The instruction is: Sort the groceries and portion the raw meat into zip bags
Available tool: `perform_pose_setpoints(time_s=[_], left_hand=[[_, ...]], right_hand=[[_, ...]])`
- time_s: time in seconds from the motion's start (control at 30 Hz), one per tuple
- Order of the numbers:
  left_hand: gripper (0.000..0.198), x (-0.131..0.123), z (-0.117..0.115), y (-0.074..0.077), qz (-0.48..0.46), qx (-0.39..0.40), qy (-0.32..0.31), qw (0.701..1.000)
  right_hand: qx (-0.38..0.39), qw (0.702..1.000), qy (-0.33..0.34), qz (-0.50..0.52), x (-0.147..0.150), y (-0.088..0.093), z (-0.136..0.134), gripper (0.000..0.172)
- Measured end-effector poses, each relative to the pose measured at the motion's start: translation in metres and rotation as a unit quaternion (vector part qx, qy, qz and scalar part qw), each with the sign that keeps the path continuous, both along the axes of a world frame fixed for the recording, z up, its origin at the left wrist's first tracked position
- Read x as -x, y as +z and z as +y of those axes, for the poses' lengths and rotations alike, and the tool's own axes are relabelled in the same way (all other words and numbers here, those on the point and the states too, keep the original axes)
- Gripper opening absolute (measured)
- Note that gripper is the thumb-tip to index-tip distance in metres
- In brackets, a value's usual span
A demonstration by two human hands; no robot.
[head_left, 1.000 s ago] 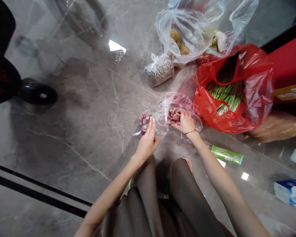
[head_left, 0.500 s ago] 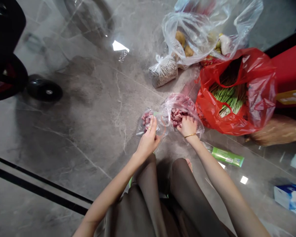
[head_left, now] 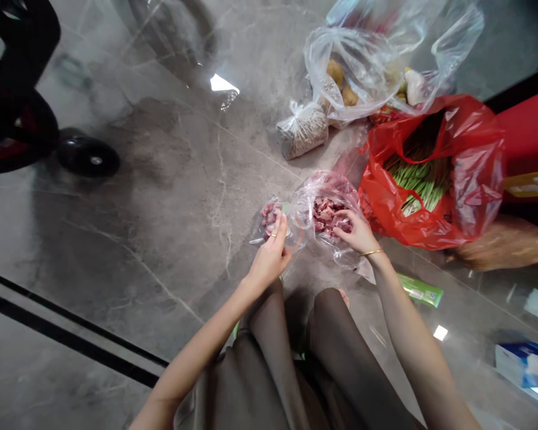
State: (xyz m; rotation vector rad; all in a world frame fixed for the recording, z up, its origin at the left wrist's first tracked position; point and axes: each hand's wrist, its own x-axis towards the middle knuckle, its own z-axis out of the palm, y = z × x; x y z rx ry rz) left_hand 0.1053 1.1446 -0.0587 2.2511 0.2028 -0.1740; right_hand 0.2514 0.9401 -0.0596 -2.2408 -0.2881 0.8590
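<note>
My left hand (head_left: 270, 251), with a ring on one finger, stays at a small clear plastic bag (head_left: 259, 232) on the floor. Two of its fingers stretch over the bag, and the others curl at the bag's edge. Small chunks of raw red meat (head_left: 269, 216) show inside. To the right lies a larger clear bag (head_left: 316, 182), spread wide around a heap of cut raw meat (head_left: 323, 214). My right hand (head_left: 357, 233), with a gold bracelet, has thumb and fingers curved round meat pieces at the heap's right side. Its fingertips are partly hidden.
A red bag (head_left: 385, 221) of green stalks stands at the right, beside a large brown root (head_left: 506, 242). Behind are a tied bag (head_left: 302, 131) and a clear bag (head_left: 314, 60) of potatoes. A green packet (head_left: 424, 291) lies near my right forearm; a black wheel (head_left: 89, 156) stands left.
My right hand has shifted right from the middle of the meat heap to its right side, uncovering more meat. My left hand keeps its place on the small bag. The view has shifted slightly.
</note>
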Motion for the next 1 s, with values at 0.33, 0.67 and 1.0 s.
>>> perform_pose_setpoints(time_s=[0.33, 0.67, 1.0], left_hand=[[0.092, 0.018, 0.001, 0.004, -0.015, -0.045, -0.008, 0.999], [0.091, 0.001, 0.028, 0.023, -0.061, -0.082, 0.076, 0.992], [0.061, -0.01, -0.012, 0.025, -0.026, -0.168, -0.03, 0.985]], right_hand=[[-0.305, 0.862, -0.157, 0.374, 0.074, -0.028, 0.127, 0.049], [-0.313, 0.922, -0.018, 0.229, 0.056, 0.006, 0.136, 0.054], [0.261, 0.955, 0.004, -0.14, 0.006, -0.012, 0.002, 0.043]])
